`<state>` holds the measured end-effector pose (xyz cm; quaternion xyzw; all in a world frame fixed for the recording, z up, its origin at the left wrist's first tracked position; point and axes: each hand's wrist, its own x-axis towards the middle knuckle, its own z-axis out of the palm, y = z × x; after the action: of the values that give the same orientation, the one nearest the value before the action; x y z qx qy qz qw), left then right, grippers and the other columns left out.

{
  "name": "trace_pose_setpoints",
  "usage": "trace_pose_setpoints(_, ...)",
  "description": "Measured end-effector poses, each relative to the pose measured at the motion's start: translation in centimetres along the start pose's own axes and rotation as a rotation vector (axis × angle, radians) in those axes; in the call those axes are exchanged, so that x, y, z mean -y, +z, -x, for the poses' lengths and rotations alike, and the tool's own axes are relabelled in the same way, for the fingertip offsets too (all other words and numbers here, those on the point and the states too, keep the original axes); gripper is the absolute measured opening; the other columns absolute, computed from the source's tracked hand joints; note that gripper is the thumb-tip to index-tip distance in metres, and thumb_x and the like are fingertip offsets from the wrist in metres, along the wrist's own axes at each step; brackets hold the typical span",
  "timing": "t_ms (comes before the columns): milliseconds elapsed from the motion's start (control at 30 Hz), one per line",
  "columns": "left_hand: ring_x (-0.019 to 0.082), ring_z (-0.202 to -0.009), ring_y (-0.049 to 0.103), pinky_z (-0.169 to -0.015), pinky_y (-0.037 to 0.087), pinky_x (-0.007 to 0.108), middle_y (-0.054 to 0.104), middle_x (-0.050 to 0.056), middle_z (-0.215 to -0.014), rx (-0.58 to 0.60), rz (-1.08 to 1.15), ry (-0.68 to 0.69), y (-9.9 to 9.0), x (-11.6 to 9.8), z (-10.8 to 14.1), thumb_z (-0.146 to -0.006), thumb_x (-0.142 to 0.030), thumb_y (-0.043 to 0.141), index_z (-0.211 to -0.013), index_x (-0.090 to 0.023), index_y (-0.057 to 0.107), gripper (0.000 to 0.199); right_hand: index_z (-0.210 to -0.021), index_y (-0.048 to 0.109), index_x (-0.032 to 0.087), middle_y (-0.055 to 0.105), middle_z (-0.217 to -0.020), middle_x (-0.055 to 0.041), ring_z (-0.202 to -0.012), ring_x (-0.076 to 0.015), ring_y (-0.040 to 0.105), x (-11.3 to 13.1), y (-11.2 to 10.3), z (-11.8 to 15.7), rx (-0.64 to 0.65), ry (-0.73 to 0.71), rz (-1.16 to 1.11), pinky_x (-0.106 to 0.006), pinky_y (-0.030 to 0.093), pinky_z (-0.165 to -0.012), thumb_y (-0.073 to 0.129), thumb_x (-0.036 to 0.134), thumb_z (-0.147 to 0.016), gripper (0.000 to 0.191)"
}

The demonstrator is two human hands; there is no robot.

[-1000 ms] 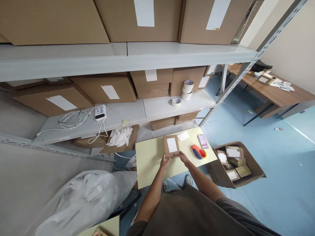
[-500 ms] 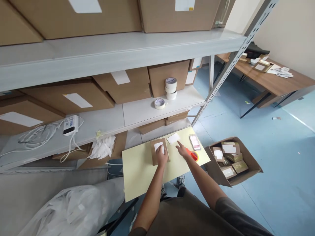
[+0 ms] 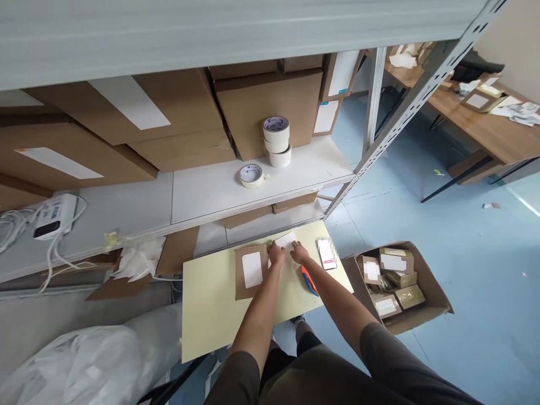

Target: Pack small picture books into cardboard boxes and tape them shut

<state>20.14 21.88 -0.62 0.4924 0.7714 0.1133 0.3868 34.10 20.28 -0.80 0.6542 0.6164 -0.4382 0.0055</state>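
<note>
Side by side on the pale yellow tabletop [image 3: 211, 315], my left hand [image 3: 277, 254] and my right hand [image 3: 299, 253] are at the near corners of a small white paper [image 3: 286, 240]. Fingers of both hands look closed on its edges. Just left of my left hand lies a flat brown cardboard box [image 3: 239, 275] with a white label [image 3: 252, 269] on top. An orange and blue tool [image 3: 310, 281], its kind unclear, is partly hidden by my right forearm. Farther right lies a phone [image 3: 327, 256], its screen partly blurred.
An open carton [image 3: 439, 309] holding several small boxes stands on the floor at right. Tape rolls [image 3: 277, 140] and a white power strip [image 3: 54, 216] sit on the grey shelf [image 3: 198, 197]. A plastic bag [image 3: 84, 365] is at lower left; a brown desk [image 3: 506, 135] stands behind.
My left hand has left the box's label and moved right to the white paper. My right hand has come in to the paper from the right. The camera view has shifted.
</note>
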Motion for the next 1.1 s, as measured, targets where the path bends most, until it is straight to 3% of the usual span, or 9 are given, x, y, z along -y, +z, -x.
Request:
trace_pose_setpoints(100,0.037,-0.133,0.061,-0.110,0.045,0.043,0.064,0.027,-0.142,-0.021,-0.028,-0.036,0.5,-0.4,-0.3,-0.092,-0.024,0.064,-0.152,-0.008,0.050,0.063,-0.164,0.040,0.027,0.035,-0.173,-0.0113,-0.162,-0.0333,0.027,-0.4,0.7,-0.2,0.044,-0.055,0.039,-0.046,0.039,-0.124,0.073,0.038,-0.087,0.085)
trace_pose_setpoints(267,0.035,-0.131,0.062,-0.110,0.044,0.042,0.065,0.022,-0.141,0.001,-0.138,0.026,0.2,-0.7,-0.7,-0.093,-0.028,0.067,-0.144,-0.015,0.060,0.054,-0.161,0.045,0.031,0.044,-0.169,-0.0105,-0.161,-0.0341,0.030,-1.0,1.2,-0.4,0.042,-0.080,0.007,-0.050,0.042,-0.121,0.072,0.039,-0.088,0.078)
trace_pose_setpoints(433,0.032,-0.141,0.053,-0.119,0.038,0.040,0.063,0.015,-0.149,0.055,-0.107,0.361,-2.0,-0.5,-0.3,-0.086,-0.026,0.077,-0.108,-0.019,0.081,0.024,-0.154,0.054,0.023,0.053,-0.159,-0.0158,-0.148,-0.0332,0.049,-2.2,-0.1,-0.1,-0.258,-0.133,-0.283,-0.047,0.044,-0.119,0.070,0.044,-0.084,0.075)
trace_pose_setpoints(533,0.032,-0.149,0.045,-0.122,0.037,0.041,0.069,0.009,-0.144,0.171,-0.051,0.536,-4.1,-0.7,0.2,-0.077,-0.027,0.085,-0.087,-0.023,0.083,0.011,-0.132,0.067,0.022,0.068,-0.138,-0.0144,-0.128,-0.0328,0.062,-2.5,-1.7,0.7,-0.346,-0.156,-0.517,-0.045,0.052,-0.106,0.074,0.051,-0.077,0.062)
trace_pose_setpoints(600,0.032,-0.145,0.050,-0.119,0.042,0.042,0.074,0.008,-0.134,0.244,0.006,0.539,-5.5,-1.1,0.5,-0.071,-0.030,0.089,-0.088,-0.024,0.084,0.018,-0.104,0.072,0.022,0.075,-0.106,-0.0095,-0.100,-0.0286,0.069,-2.6,-2.9,1.6,-0.278,-0.175,-0.670,-0.039,0.055,-0.087,0.075,0.056,-0.075,0.045)
trace_pose_setpoints(700,0.032,-0.122,0.068,-0.104,0.054,0.040,0.078,0.010,-0.123,0.346,0.125,0.493,-7.5,-1.9,0.6,-0.065,-0.034,0.092,-0.104,-0.020,0.084,0.042,-0.076,0.061,0.023,0.065,-0.073,-0.0004,-0.070,-0.0191,0.057,-2.8,-4.9,3.2,-0.248,-0.199,-0.838,-0.030,0.048,-0.066,0.075,0.062,-0.074,0.041)
trace_pose_setpoints(767,0.030,-0.107,0.073,-0.095,0.057,0.038,0.081,0.011,-0.114,0.405,0.171,0.492,-8.6,-2.5,0.6,-0.064,-0.037,0.092,-0.106,-0.017,0.083,0.048,-0.073,0.057,0.024,0.058,-0.067,0.0026,-0.064,-0.0160,0.051,-3.1,-6.0,4.4,-0.304,-0.205,-0.896,-0.028,0.042,-0.061,0.077,0.063,-0.073,0.045)
trace_pose_setpoints(867,0.028,-0.095,0.073,-0.088,0.057,0.037,0.082,0.009,-0.098,0.461,0.148,0.489,-9.7,-3.7,0.5,-0.063,-0.042,0.092,-0.091,-0.015,0.084,0.040,-0.070,0.055,0.024,0.055,-0.064,0.0038,-0.062,-0.0146,0.047,-3.5,-7.4,5.8,-0.355,-0.191,-0.918,-0.027,0.039,-0.059,0.079,0.064,-0.071,0.047)
trace_pose_setpoints(1100,0.025,-0.080,0.071,-0.080,0.055,0.036,0.079,0.006,-0.076,0.504,0.179,0.403,-9.9,-6.3,1.1,-0.054,-0.048,0.094,-0.073,-0.014,0.079,0.041,-0.067,0.053,0.023,0.056,-0.060,0.0042,-0.059,-0.0136,0.049,-3.5,-8.3,7.8,-0.405,-0.147,-1.039,-0.027,0.042,-0.058,0.083,0.066,-0.062,0.052)
